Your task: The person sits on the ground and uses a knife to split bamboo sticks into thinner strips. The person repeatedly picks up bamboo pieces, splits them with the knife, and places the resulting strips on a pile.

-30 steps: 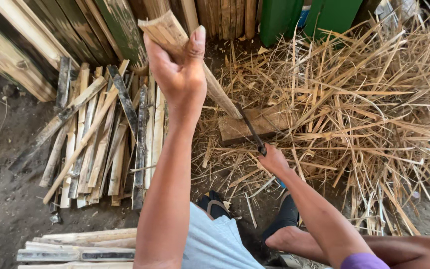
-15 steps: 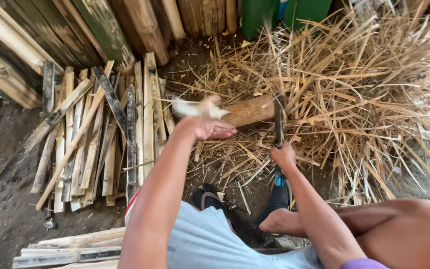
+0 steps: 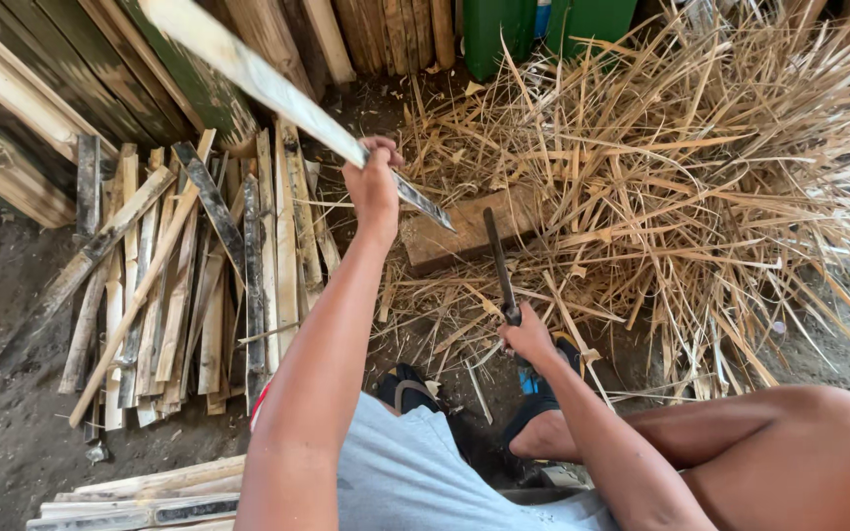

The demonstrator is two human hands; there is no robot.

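Observation:
My left hand (image 3: pixel 374 183) grips a long split bamboo slat (image 3: pixel 248 74) near its lower end; the slat slants up to the upper left, and its dark tip points down over a wooden block (image 3: pixel 459 234) on the ground. My right hand (image 3: pixel 528 337) holds a dark long-bladed knife (image 3: pixel 499 258) by the handle, its blade lying across the block's right part, to the right of the slat's tip. I am crouched, with my knee at the lower right.
Several split bamboo slats (image 3: pixel 179 275) lie on the dirt to the left. A heap of dry bamboo shavings (image 3: pixel 700 187) fills the right. Planks lean at the back, green containers (image 3: pixel 543 25) stand beyond, and more slats (image 3: pixel 140 492) lie at the lower left.
My left hand first dropped toward the block with a short piece, and now holds a long slat raised at a slant over it. The knife stays by the block.

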